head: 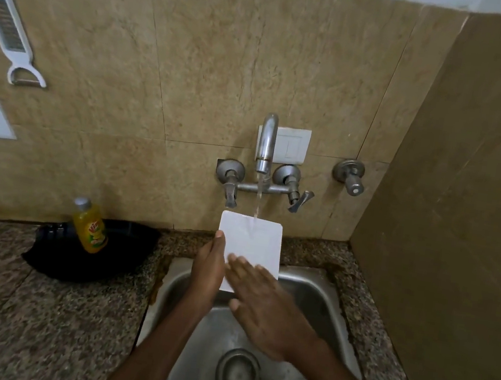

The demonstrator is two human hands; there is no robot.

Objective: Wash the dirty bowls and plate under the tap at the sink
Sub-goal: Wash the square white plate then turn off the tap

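The left hand [207, 267] grips the plate [254, 242] by its edge, thumb on top. The right hand [267, 314] rests flat on it, fingers slightly spread.

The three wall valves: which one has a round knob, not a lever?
The separate valve right of the tap; the two under the spout carry flat levers.

Home kitchen: sink [317, 299], tap [267, 142], grater [6, 26].

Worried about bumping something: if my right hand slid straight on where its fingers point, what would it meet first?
Likely the left hand, whose thumb holds the white plate's edge; the right hand seems to lie flat on that plate.
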